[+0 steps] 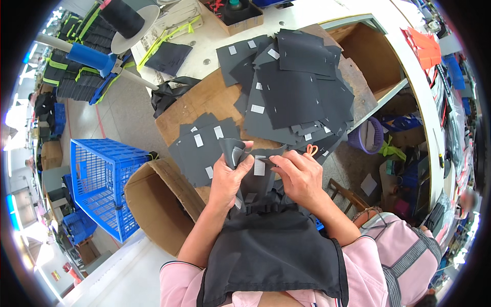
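Observation:
My left hand (227, 179) is closed on a folded dark grey fabric panel (254, 183), its thumb pressing the bunched edge upright. A white label (260, 167) shows on this panel, which hangs down toward my lap. My right hand (303, 178) is closed at the panel's right edge, fingertips pinched near the label. Orange loops, looking like the handles of small scissors (311, 150), stick out above its knuckles; the blades are mostly hidden by the fingers. Just beyond my left hand lies a smaller stack of labelled dark panels (192, 153). A larger, overlapping pile (291, 97) lies farther right.
The panels lie on a worn wooden board (192, 102). To the left are an open cardboard box (153, 204) and a blue plastic crate (105, 184). A purple basket (367, 135) stands at right, below a white table (419, 97). A thread cone (121, 19) is at far left.

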### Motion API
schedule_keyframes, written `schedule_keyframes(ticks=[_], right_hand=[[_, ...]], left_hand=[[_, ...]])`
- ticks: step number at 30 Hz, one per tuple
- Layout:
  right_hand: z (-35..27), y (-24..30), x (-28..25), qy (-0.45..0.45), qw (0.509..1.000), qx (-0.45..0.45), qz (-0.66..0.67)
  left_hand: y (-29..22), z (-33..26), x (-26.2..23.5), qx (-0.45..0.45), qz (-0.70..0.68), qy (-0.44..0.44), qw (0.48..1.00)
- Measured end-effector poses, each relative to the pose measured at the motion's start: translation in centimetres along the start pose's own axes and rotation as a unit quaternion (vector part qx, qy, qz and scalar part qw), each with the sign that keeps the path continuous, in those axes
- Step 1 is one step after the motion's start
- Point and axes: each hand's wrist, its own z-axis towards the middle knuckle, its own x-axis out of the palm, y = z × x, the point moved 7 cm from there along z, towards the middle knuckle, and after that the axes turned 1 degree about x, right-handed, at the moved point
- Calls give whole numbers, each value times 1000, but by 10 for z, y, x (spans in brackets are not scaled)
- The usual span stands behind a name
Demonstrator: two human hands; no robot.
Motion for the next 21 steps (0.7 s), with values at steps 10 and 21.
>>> schedule_keyframes(ticks=[10, 21], right_hand=[[5, -7, 9, 26, 998, 25, 48], [10, -11, 8, 27, 998, 31, 46]], left_hand=[[7, 4, -6, -46, -9, 16, 999], [3, 6, -7, -44, 16, 19, 999]])
